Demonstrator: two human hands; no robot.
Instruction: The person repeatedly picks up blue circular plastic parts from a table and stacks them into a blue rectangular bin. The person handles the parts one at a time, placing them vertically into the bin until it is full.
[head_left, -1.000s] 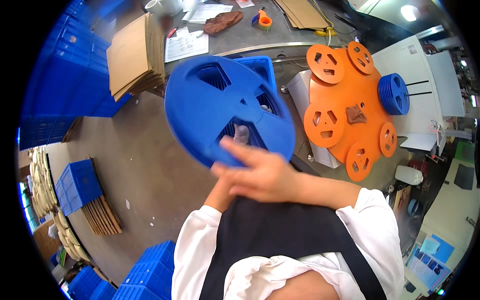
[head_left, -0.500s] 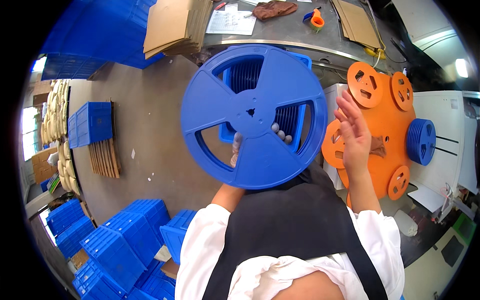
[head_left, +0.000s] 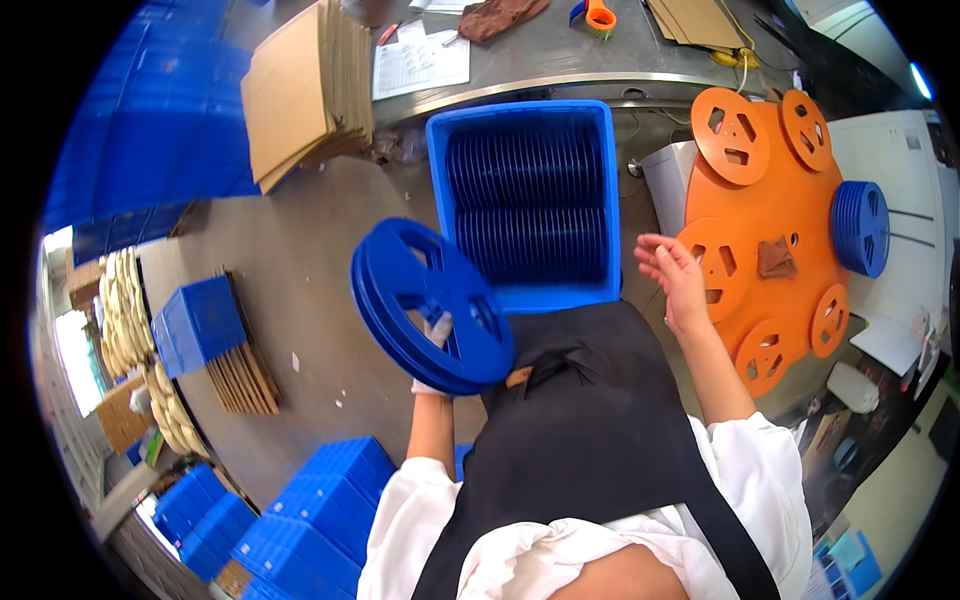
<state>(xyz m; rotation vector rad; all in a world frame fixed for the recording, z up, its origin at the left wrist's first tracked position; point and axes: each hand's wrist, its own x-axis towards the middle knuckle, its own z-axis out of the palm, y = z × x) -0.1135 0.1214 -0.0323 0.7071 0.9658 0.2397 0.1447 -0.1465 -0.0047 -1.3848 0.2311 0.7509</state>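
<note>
My left hand (head_left: pixel 437 331), with pale coverings on its fingers, grips a small stack of blue plastic reels (head_left: pixel 468 296). The fingers pass through a cut-out, and the reels hang tilted at my left, in front of my apron. Beyond them is a blue bin (head_left: pixel 523 298) with two rows of blue reel discs (head_left: pixel 528 170) standing on edge. My right hand (head_left: pixel 677 283) is raised between the bin and an orange round table (head_left: pixel 765 210). Its fingers are apart and it holds nothing.
Orange reels (head_left: pixel 731 137) lie around the orange table's edge, with a brown cloth (head_left: pixel 776 258) near its middle. A stack of blue reels (head_left: pixel 860 229) sits on the right. Ahead stands a metal workbench (head_left: pixel 560 55); cardboard sheets (head_left: pixel 300 95) and blue crates (head_left: pixel 325 515) are on the left.
The blue reels have swung from flat in front of me down to the left and tilted, exposing the bin. My right hand has moved slightly left and lower. The view has shifted.
</note>
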